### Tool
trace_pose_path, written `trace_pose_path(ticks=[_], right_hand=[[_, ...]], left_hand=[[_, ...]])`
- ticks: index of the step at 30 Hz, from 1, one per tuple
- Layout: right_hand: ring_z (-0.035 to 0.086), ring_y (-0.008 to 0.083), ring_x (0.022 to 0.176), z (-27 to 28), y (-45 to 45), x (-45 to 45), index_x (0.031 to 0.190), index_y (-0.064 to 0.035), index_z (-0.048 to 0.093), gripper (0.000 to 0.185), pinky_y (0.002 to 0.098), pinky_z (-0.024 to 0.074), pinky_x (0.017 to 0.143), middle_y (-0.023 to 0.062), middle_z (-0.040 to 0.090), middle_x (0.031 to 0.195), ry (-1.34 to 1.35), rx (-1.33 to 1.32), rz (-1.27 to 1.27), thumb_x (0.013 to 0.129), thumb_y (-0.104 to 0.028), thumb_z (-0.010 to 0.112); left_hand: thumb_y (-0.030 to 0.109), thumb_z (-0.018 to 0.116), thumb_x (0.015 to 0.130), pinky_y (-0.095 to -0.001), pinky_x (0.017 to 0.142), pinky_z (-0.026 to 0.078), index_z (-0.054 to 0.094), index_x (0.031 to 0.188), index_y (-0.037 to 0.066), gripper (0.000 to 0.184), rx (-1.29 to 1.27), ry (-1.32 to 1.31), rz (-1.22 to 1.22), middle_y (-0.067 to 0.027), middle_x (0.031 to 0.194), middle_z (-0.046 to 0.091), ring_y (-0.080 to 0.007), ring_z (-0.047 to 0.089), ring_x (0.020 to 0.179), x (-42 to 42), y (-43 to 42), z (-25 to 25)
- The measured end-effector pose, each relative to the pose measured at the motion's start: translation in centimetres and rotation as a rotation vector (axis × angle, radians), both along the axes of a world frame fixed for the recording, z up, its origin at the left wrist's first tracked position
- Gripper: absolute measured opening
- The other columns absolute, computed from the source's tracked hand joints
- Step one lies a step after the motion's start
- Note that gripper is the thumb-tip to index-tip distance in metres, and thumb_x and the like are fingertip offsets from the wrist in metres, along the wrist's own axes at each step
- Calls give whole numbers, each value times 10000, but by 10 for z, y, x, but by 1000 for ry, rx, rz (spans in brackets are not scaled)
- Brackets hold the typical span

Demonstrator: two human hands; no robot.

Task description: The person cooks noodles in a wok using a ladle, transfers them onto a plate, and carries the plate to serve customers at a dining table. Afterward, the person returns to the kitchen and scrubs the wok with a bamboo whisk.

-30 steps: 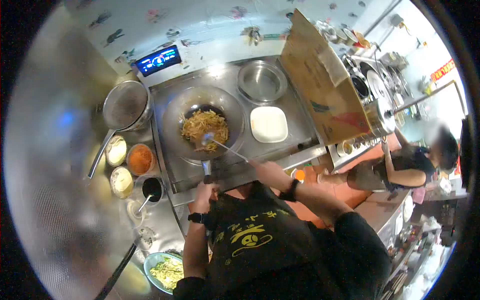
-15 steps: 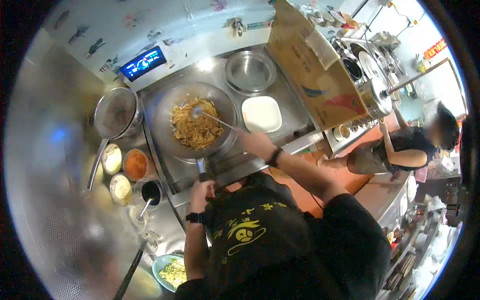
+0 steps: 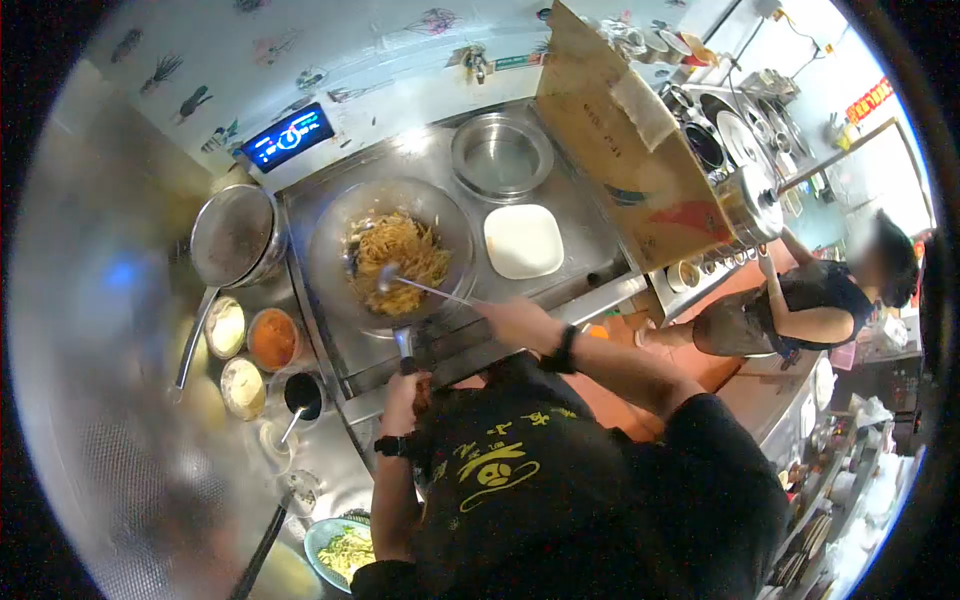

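Observation:
My left hand [image 3: 402, 398] is wrapped round the handle of a wide metal wok [image 3: 335, 220]. Brown stir-fried noodles [image 3: 400, 245] lie heaped in the wok. A long-handled ladle [image 3: 435, 291] is gripped in my right hand [image 3: 525, 326]; its bowl rests in the near part of the noodles. A white square plate [image 3: 524, 241] sits on the steel counter right of the wok. Behind that plate stands a round metal basin [image 3: 502, 155], which seems to hold clear liquid.
Left of the wok are a strainer [image 3: 232, 235] over a pot, a tub of orange-red seasoning [image 3: 274, 338], pale tubs and a dark sauce container [image 3: 303, 396]. A cardboard sheet [image 3: 630, 150] stands at the right. Beyond it, a person [image 3: 790, 300] stands by another counter.
The ladle's bowl has come from the upper middle of the noodles toward the near side. My right hand has dropped slightly nearer to me. My left hand keeps hold of the wok handle.

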State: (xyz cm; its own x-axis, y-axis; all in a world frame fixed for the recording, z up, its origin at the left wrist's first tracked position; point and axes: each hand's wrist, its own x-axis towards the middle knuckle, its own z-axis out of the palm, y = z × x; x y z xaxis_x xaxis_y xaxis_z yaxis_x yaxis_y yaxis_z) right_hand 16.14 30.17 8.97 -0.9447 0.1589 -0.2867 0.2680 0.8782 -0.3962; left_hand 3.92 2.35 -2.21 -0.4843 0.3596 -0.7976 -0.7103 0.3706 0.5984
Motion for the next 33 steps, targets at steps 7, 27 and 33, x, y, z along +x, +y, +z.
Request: trace_pose_path(ticks=[7,27,33], right_hand=[[679,411,797,-27,23,6,1369,-55,519,509,519,532,648,186,690,862,113,-58,-76,862,-50,559],[690,391,693,-28,16,16,1359,-87,538,494,517,553,615,216,688,793,109,-44,-66,867,-115,567],[681,402,705,-15,19,-34,1389,-94,520,506,527,539,624,215,674,774,119,85,-156,884,-127,532]], left_hand=[[151,699,836,-348,490,440,649,847,38,125,27,-1,-81,-47,665,598,-180,567,534,-9,-2,4],[176,668,890,-320,477,453,602,707,80,217,62,-11,-87,-41,597,590,-158,564,489,-2,-1,12],[166,701,864,-330,463,459,611,742,63,183,91,-42,-65,-42,602,588,-169,559,474,2,-9,12]])
